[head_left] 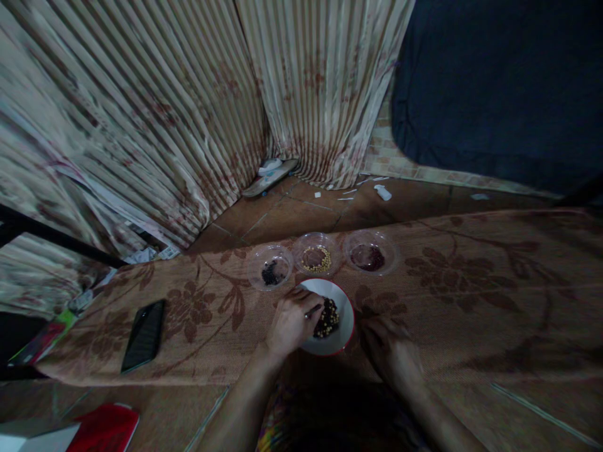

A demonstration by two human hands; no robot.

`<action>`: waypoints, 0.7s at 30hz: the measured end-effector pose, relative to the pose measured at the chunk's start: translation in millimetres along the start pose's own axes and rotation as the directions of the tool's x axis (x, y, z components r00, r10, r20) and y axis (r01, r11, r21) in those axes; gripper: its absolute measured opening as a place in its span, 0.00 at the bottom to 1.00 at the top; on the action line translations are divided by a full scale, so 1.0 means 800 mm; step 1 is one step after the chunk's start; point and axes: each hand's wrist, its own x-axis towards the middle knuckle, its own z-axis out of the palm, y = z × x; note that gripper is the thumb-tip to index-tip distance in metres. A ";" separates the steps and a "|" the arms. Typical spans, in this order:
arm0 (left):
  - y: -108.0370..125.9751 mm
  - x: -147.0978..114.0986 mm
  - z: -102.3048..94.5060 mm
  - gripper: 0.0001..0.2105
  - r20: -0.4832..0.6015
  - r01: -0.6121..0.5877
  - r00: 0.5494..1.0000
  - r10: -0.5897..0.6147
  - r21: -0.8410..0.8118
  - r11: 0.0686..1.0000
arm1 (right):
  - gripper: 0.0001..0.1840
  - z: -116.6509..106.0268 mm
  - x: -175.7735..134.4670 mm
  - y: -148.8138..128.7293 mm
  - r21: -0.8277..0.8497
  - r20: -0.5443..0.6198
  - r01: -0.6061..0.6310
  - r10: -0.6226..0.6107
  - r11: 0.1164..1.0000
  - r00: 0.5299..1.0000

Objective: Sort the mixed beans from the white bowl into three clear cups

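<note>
A white bowl with a red rim (pixel 346 339) stands on the cloth, holding a heap of mixed dark and yellow beans (pixel 326 319). My left hand (pixel 293 319) reaches over the bowl's left rim, fingers bent and drawn together at the edge of the heap. What is between its fingertips is too small to make out. Just right of the bowl, my right hand (pixel 394 348) is low over the cloth; shadow hides its fingertips. Behind the bowl, three clear plastic dishes stand in a row: one with black beans (pixel 270 274), one with yellow beans (pixel 321 262), one with dark red beans (pixel 374 258).
A black phone (pixel 144 336) lies on the patterned brown tablecloth (pixel 207 358) at the left. Striped curtains (pixel 188 94) hang beyond the table. Small white litter (pixel 382 193) is on the tiled floor. Dark blue fabric (pixel 499 88) fills the upper right.
</note>
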 end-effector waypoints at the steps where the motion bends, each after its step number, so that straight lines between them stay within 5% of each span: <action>1: -0.001 -0.001 0.000 0.04 0.004 -0.011 1.000 0.011 0.011 1.000 | 0.16 0.000 0.000 0.000 0.004 0.003 -0.001 0.001 1.000 1.000; 21: -0.012 -0.007 0.000 0.04 0.032 -0.125 0.992 0.123 0.041 0.991 | 0.15 0.000 0.001 -0.001 -0.003 -0.010 0.003 -0.003 1.000 1.000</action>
